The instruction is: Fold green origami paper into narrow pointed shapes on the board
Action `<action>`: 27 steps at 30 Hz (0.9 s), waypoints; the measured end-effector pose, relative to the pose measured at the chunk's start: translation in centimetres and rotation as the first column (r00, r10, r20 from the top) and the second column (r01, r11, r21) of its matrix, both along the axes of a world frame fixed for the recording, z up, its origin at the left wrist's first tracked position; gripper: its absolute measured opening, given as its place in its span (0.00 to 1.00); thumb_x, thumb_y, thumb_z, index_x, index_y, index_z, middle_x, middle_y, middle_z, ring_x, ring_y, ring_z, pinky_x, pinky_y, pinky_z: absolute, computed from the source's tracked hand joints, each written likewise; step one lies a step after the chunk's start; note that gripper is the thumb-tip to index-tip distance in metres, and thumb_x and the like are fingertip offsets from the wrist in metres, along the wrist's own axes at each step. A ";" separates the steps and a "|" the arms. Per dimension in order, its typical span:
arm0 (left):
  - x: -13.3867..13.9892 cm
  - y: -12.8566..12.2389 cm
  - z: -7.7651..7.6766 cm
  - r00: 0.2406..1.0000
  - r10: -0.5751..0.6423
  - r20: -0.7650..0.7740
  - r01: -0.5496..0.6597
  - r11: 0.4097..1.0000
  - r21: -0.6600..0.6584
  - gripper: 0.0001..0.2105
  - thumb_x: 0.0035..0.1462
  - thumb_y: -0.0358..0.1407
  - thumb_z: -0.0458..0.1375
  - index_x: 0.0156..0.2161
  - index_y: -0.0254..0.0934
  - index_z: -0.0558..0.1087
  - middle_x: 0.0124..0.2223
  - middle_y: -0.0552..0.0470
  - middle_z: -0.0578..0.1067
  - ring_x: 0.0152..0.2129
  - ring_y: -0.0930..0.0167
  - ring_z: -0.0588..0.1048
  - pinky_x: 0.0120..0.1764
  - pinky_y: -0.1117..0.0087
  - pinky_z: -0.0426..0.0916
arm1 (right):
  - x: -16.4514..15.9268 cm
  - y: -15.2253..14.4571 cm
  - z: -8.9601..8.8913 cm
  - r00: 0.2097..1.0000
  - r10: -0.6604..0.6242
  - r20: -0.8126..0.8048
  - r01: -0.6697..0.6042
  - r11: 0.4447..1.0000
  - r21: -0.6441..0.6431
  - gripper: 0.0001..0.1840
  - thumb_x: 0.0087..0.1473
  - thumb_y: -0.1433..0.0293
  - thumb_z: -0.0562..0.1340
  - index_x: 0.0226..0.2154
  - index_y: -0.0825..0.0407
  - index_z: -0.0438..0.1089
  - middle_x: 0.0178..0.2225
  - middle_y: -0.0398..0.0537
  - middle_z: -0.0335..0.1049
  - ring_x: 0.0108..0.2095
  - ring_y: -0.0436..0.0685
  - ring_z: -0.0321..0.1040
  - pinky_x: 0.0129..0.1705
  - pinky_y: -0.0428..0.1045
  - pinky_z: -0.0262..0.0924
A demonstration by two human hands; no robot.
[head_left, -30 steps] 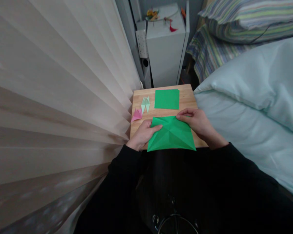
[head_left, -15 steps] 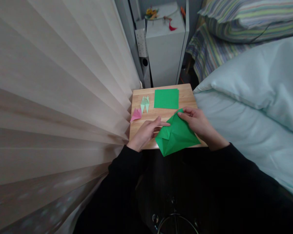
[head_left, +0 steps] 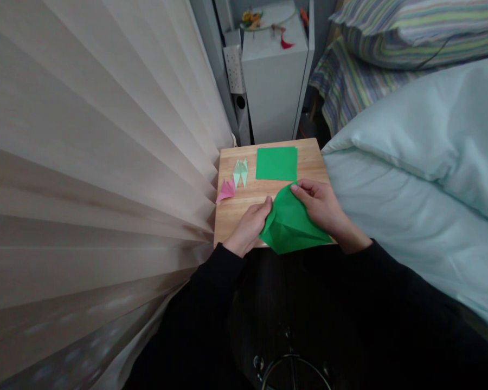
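A creased sheet of green origami paper (head_left: 290, 225) is held between my two hands above the near edge of the small wooden table (head_left: 244, 208). My left hand (head_left: 252, 223) grips its left side, thumb on top and the other fingers hidden behind the paper. With thumb and fingers, my right hand (head_left: 319, 203) pinches the top corner. Beyond the hands lies a stack of flat green paper (head_left: 276, 163). To its left rest a pale green folded paper piece (head_left: 240, 173) and a pink folded paper piece (head_left: 226, 190).
A pleated curtain (head_left: 106, 162) hangs close along the table's left side. A white cabinet (head_left: 272, 92) stands behind the table, with small ornaments on top. On the right is a bed with a pale blue quilt (head_left: 410, 162) and a striped pillow (head_left: 423, 38).
My left hand has closed on the paper's left side, where its index finger was pointing across the sheet. The small fold flap there no longer shows. My right hand shifted slightly left.
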State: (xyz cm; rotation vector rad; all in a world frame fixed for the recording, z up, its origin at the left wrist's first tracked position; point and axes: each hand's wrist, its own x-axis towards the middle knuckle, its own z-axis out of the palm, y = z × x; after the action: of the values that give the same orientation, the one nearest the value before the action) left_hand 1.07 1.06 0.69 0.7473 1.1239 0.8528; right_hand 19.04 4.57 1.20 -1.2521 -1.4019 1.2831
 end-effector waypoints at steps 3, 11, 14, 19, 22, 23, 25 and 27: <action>0.3 -0.2 0.1 1.000 0.009 0.005 -0.009 1.000 0.025 0.24 0.61 0.54 0.61 0.39 0.32 0.82 0.39 0.41 0.84 0.41 0.61 0.80 0.49 0.61 0.71 | -0.1 0.0 0.1 0.999 -0.013 0.045 0.010 0.998 0.067 0.23 0.58 0.50 0.62 0.23 0.49 0.64 0.23 0.39 0.56 0.26 0.51 0.53 0.30 0.50 0.51; 0.7 -0.1 0.4 0.998 0.020 -0.065 -0.011 0.989 0.148 0.18 0.62 0.49 0.63 0.34 0.34 0.82 0.35 0.47 0.83 0.35 0.67 0.78 0.46 0.65 0.71 | 0.1 -0.1 -0.3 0.994 0.060 0.096 -0.059 0.998 -0.016 0.31 0.59 0.41 0.57 0.21 0.48 0.60 0.22 0.40 0.55 0.25 0.52 0.51 0.30 0.50 0.51; 0.7 -0.1 0.3 0.999 0.019 -0.031 -0.016 0.995 0.102 0.16 0.61 0.47 0.63 0.34 0.34 0.81 0.33 0.48 0.82 0.34 0.68 0.77 0.44 0.68 0.70 | 0.1 -0.3 -0.4 0.994 0.040 0.104 -0.037 0.999 -0.031 0.32 0.60 0.39 0.56 0.21 0.48 0.58 0.22 0.40 0.55 0.25 0.52 0.52 0.29 0.50 0.51; 0.7 -0.2 0.2 0.997 0.006 0.074 -0.007 1.000 0.013 0.12 0.60 0.42 0.64 0.33 0.34 0.80 0.31 0.50 0.79 0.29 0.72 0.74 0.38 0.71 0.67 | -0.1 -0.5 0.1 0.986 -0.032 0.164 0.022 0.998 0.064 0.29 0.63 0.44 0.54 0.22 0.47 0.58 0.23 0.41 0.55 0.27 0.54 0.53 0.30 0.51 0.49; 0.7 -0.3 0.3 0.996 -0.008 0.084 0.009 1.000 -0.001 0.12 0.60 0.42 0.65 0.33 0.34 0.80 0.31 0.50 0.79 0.29 0.71 0.75 0.39 0.70 0.68 | -0.3 -0.6 0.6 0.978 -0.063 0.199 0.037 0.991 0.130 0.28 0.65 0.48 0.55 0.21 0.47 0.55 0.22 0.40 0.51 0.25 0.53 0.51 0.30 0.51 0.47; 0.7 -0.4 0.3 0.996 -0.020 0.085 0.020 1.000 -0.001 0.12 0.59 0.43 0.65 0.34 0.34 0.80 0.32 0.50 0.80 0.30 0.71 0.75 0.40 0.69 0.68 | -0.3 -0.6 0.7 0.975 -0.077 0.210 0.047 0.988 0.146 0.28 0.65 0.50 0.55 0.20 0.47 0.54 0.22 0.40 0.50 0.25 0.53 0.50 0.29 0.51 0.46; 0.7 -0.4 0.3 0.995 -0.047 0.088 0.047 0.999 0.006 0.14 0.60 0.45 0.65 0.36 0.33 0.81 0.34 0.48 0.81 0.32 0.69 0.76 0.43 0.67 0.68 | -0.3 -0.7 0.9 0.970 -0.110 0.218 0.075 0.984 0.165 0.28 0.65 0.50 0.56 0.20 0.47 0.52 0.21 0.39 0.48 0.25 0.52 0.49 0.29 0.51 0.45; 0.7 -0.5 0.3 0.994 -0.069 0.080 0.068 0.998 0.014 0.15 0.59 0.46 0.65 0.35 0.33 0.81 0.33 0.49 0.80 0.31 0.69 0.76 0.41 0.68 0.68 | -0.3 -0.7 1.1 0.967 -0.143 0.210 0.107 0.979 0.172 0.29 0.65 0.50 0.56 0.19 0.47 0.51 0.21 0.39 0.47 0.24 0.52 0.48 0.29 0.52 0.44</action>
State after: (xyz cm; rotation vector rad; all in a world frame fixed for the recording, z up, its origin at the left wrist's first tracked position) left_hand 1.76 0.58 1.00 0.7503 1.0169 0.8252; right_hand 18.73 3.90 2.27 -1.3817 -1.5231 0.9481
